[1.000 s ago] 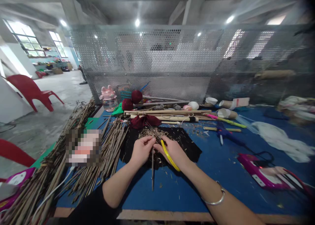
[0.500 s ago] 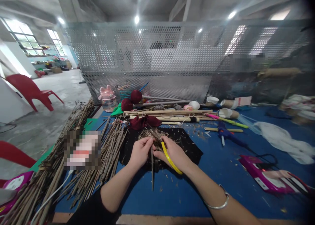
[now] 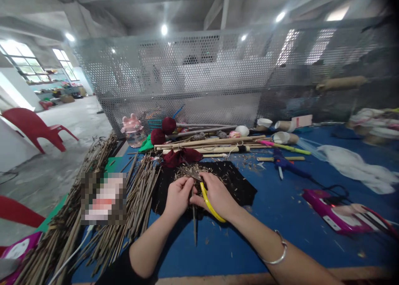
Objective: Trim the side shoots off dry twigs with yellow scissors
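My left hand pinches a thin brown stick that points down toward me. In my right hand is a pair of scissors with a yellow handle, its metal blades pointing up and left past my left fingertips. Both hands are close together over a black cloth strewn with small wood chips. Whether the blades touch the stick is hard to make out. A dark red cloth lies just beyond the blades.
Piles of thin sticks lie to the left. Longer rods lie across the back before a perforated metal screen. On the right are a blue glue gun, a magenta box and a white plastic bag.
The scissor blades have swung a little to the left and look more apart than before. My left hand keeps its pinch on the stick. The whole view has shifted slightly.
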A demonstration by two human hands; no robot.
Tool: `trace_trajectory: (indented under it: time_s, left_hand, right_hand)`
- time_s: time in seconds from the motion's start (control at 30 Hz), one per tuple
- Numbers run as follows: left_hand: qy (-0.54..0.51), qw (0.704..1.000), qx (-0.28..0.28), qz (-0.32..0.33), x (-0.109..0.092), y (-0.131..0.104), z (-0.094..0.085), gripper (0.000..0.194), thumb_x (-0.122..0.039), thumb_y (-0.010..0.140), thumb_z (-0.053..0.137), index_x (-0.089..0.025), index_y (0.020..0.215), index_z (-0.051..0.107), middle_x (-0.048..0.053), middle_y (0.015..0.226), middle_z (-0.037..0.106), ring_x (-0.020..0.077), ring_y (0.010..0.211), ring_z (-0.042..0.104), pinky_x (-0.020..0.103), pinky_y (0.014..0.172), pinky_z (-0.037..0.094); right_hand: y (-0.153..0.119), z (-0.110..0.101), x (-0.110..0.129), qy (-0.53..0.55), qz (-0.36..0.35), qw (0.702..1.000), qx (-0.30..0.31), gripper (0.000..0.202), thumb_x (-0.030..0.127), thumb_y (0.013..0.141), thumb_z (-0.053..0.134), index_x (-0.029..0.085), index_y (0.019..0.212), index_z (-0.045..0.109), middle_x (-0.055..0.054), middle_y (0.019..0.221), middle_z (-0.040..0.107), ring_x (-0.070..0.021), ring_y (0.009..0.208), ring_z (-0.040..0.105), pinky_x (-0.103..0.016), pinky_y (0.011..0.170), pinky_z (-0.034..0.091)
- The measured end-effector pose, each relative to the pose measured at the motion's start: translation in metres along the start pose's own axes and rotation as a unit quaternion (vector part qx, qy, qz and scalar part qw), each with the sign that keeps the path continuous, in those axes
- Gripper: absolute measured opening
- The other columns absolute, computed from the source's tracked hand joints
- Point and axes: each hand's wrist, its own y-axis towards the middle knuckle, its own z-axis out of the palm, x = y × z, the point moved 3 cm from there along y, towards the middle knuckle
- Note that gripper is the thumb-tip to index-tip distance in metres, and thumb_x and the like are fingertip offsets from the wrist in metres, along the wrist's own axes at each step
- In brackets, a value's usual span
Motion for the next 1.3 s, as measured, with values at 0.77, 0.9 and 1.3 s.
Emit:
trace_trajectory:
  time_s: [0.77,0.9,1.3]
  left_hand:
    - [0.003,0.999,0.024,0.026,0.0,-0.006,0.005,0.035,-0.047,0.076,0.05,-0.014,0.074,0.058,-0.002,0.05,0.053,0.0072,0.036,0.041,0.019,0.036,0.032]
    - [0.029,0.999,0.019,0.03,-0.004,-0.007,0.005,0.034,-0.046,0.077,0.05,-0.015,0.065,0.056,-0.003,0.047,0.051,0.0067,0.035,0.04,0.019,0.035,0.032]
    - [0.011,1.0,-0.002,-0.027,0.014,0.002,0.002,0.037,-0.047,0.075,0.051,-0.013,0.085,0.061,-0.002,0.046,0.053,0.009,0.038,0.045,0.019,0.037,0.037]
  right_hand:
    - [0.001,-0.008,0.008,0.034,0.0,0.999,0.02,0.053,0.052,0.068,0.062,0.019,0.108,0.047,-0.008,0.097,0.057,-0.0204,0.088,0.054,-0.03,0.074,0.041]
    - [0.0,-0.014,0.006,0.016,0.03,0.998,0.051,0.044,0.051,0.068,0.062,0.022,0.1,0.052,-0.004,0.088,0.06,-0.0176,0.076,0.056,-0.025,0.064,0.038]
    - [0.001,-0.006,-0.008,-0.01,0.072,0.995,0.071,0.036,0.053,0.076,0.051,0.021,0.092,0.056,-0.003,0.07,0.061,-0.0167,0.062,0.058,-0.023,0.055,0.034]
